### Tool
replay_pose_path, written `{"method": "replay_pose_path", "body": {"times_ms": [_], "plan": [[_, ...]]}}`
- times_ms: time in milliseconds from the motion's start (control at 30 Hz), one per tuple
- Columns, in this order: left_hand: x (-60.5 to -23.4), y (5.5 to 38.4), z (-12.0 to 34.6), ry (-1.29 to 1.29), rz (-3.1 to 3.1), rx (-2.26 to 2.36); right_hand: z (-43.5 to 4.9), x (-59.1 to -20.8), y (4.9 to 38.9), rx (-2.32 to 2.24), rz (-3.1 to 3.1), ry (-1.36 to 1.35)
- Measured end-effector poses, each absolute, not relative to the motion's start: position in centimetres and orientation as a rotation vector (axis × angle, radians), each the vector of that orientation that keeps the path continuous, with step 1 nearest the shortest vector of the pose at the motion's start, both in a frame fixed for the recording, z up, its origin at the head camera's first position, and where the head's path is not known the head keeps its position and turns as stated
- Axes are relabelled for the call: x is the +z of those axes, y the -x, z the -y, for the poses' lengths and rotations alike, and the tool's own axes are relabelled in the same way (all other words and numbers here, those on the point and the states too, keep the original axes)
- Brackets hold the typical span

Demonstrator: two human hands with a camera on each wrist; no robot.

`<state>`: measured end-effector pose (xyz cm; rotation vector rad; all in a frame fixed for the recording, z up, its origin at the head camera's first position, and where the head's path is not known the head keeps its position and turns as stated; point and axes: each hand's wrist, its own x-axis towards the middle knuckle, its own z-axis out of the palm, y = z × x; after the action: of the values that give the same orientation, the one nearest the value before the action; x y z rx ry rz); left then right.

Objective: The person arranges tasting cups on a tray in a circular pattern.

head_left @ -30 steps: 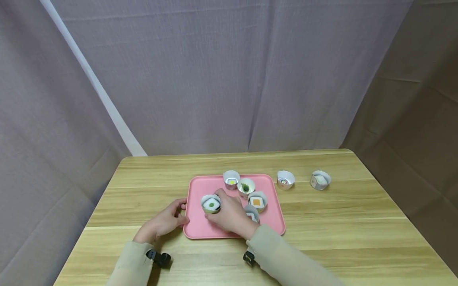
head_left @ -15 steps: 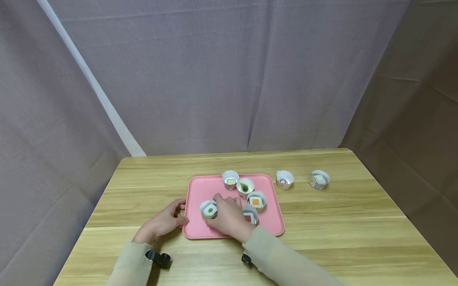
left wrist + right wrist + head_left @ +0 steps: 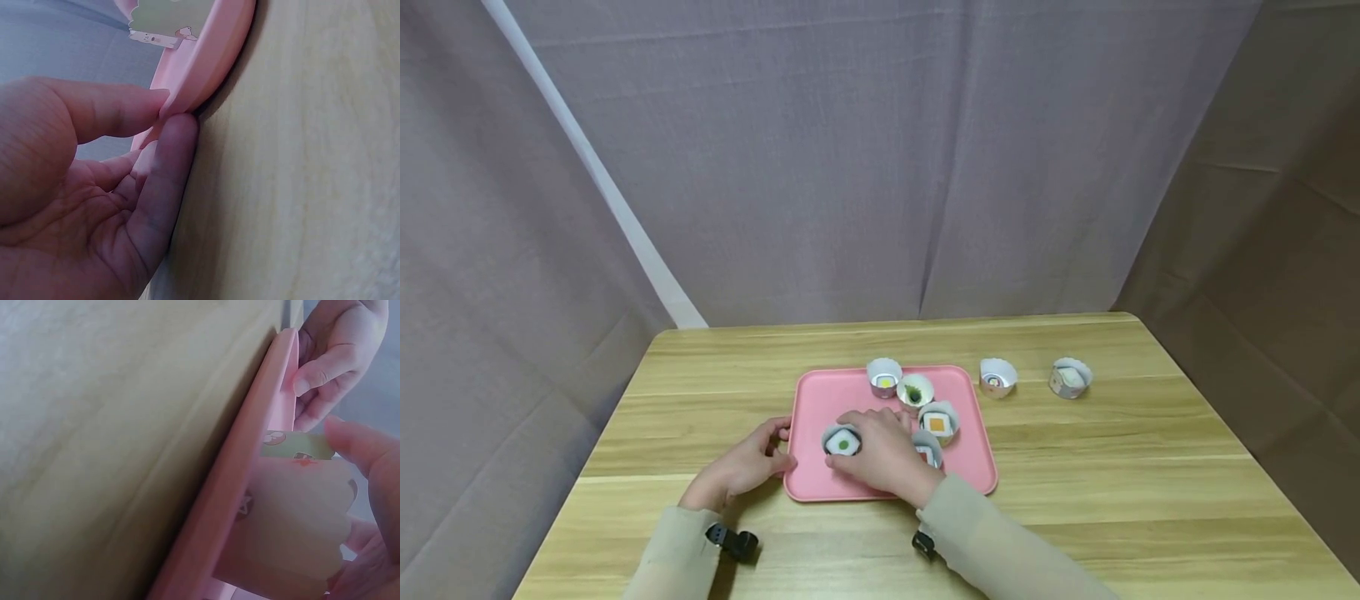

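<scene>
On the near left part of the pink tray [image 3: 812, 398] stands a paper baking cup [image 3: 830, 434]. In it lies a white sushi roll piece [image 3: 844, 443] with a green centre. My right hand [image 3: 887, 454] reaches over from the right and grips this cup, thumb at the near side and a finger at the far rim. The right wrist view shows that thumb [image 3: 353, 442] right at the green cup's rim. At the tray's left edge my left hand [image 3: 741, 467] pinches the rim, which the left wrist view shows between thumb [image 3: 119, 109] and fingers [image 3: 165, 181].
Several other paper cups stand along the tray's right half, among them ones with a yellow-centred piece [image 3: 885, 381], green garnish [image 3: 913, 393] and an orange-centred piece [image 3: 936, 425]. A red-centred one [image 3: 927, 442] sits beside my right hand. Two filled cups [image 3: 997, 387] [image 3: 1070, 387] stand right of the tray.
The cup with the green-centred piece has come down and slightly toward me on the tray. My right fingers have shifted up to its rim. The left hand has stayed at the tray.
</scene>
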<state>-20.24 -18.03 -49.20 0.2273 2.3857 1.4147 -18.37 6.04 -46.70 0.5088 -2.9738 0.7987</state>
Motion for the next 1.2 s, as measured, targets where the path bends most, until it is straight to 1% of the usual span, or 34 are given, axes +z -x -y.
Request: {"method": "replay_pose_path", "body": {"times_ms": [100,267,500,767,1200], "plan": [[-49.1,20.2,18.0,-0.251,-2.387,1.405,-6.1,-46.8,18.3,0.8,2.975,-0.501],[-49.2,20.1,18.0,-0.222,-2.365,1.434,-6.2,-46.7,18.1,0.827,2.974,-0.485],[-49.4,20.1,18.1,-0.256,-2.375,1.425,-7.8,-45.7,17.9,1.07,2.907,-0.428],[-49.2,20.2,18.1,-0.247,-2.338,1.461,-13.0,-44.0,17.5,1.196,2.756,-0.311],[-49.0,20.2,18.0,-0.206,-2.321,1.477,-22.4,-43.9,16.7,1.142,2.686,-0.127]]}}
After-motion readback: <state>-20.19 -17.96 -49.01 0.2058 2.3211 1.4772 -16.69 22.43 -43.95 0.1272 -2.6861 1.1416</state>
